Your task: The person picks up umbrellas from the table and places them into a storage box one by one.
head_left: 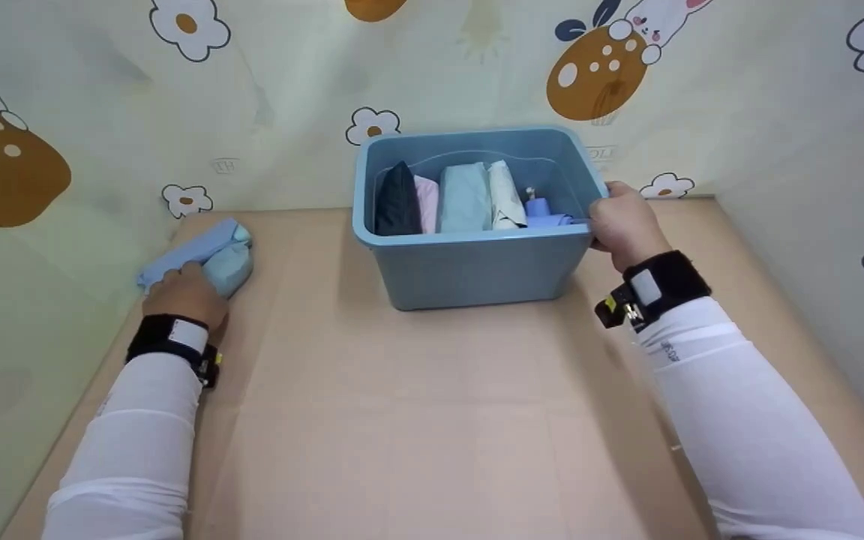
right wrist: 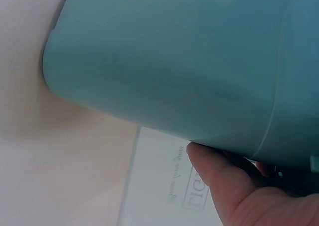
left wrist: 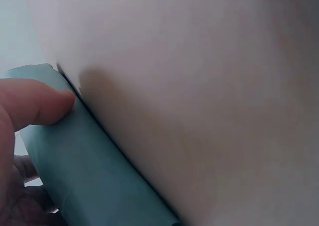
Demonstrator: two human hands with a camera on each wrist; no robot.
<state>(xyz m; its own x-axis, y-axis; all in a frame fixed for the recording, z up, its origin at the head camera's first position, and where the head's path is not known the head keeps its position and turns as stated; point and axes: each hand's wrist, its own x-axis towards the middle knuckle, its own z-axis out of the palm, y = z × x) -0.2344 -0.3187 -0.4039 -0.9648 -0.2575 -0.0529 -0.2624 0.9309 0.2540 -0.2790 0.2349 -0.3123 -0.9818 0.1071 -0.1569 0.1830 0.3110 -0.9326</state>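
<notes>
A blue plastic storage bin (head_left: pixel 477 266) stands at the back of the table. My right hand (head_left: pixel 627 225) grips its right end near the rim; in the right wrist view the thumb (right wrist: pixel 219 173) lies against the outer wall. Upright inside are folded, cloth-like bundles: a dark one (head_left: pixel 397 202), a pink one (head_left: pixel 427 202), a teal one (head_left: pixel 465 199), a pale patterned one (head_left: pixel 505 196) and a blue one (head_left: pixel 548 217). At the far left, my left hand (head_left: pixel 186 294) holds a teal folded bundle (left wrist: pixel 99 166), thumb on one side, fingers on the other. A blue bundle (head_left: pixel 196 251) lies against it.
The beige tabletop (head_left: pixel 417 420) stretches in front of the bin. Walls with printed flowers and rabbits, such as the back wall (head_left: pixel 289 97), enclose the table at the back and both sides.
</notes>
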